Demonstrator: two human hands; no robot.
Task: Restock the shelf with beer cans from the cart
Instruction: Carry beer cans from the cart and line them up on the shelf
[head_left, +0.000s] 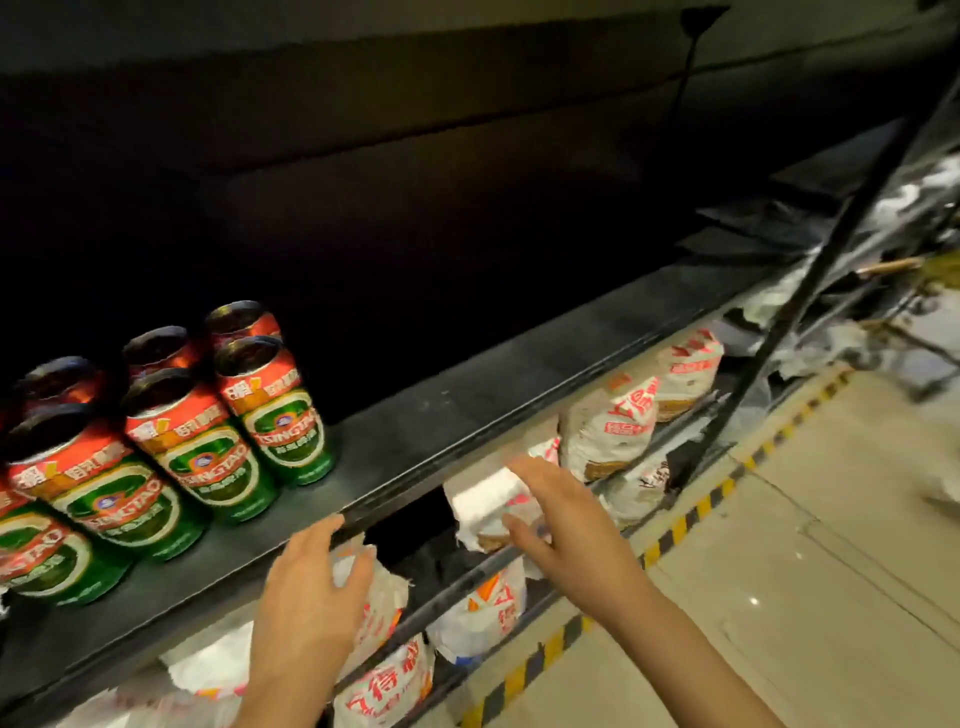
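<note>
At the front edge of the shelf (467, 415), nearest the camera, both hands are seen empty: the left hand (311, 587) is held with fingers loosely spread, its fingertips just at the shelf's front lip, and the right hand (561, 525) is held open with fingers apart, a little in front of that lip and over the white packets (608, 426) stacked on the lower tier behind a rail. Nothing is gripped by either hand, which is judged to suit a moment between placements, with the arms free to go for more stock. Farther in, toward the left end of the shelf, the beer cans (192, 441) are stood upright in tight rows, touching one another, labels turned outward, presumably so that the brand is read from the aisle and space is saved. The rows are packed from the left, so the bare middle and right stretch of the shelf is left for filling; much of the restocking is judged still to be done. The cart is not shown. Beyond, at the far right, a yellow-and-black floor stripe (691, 514) is run along the shelving's foot.
</note>
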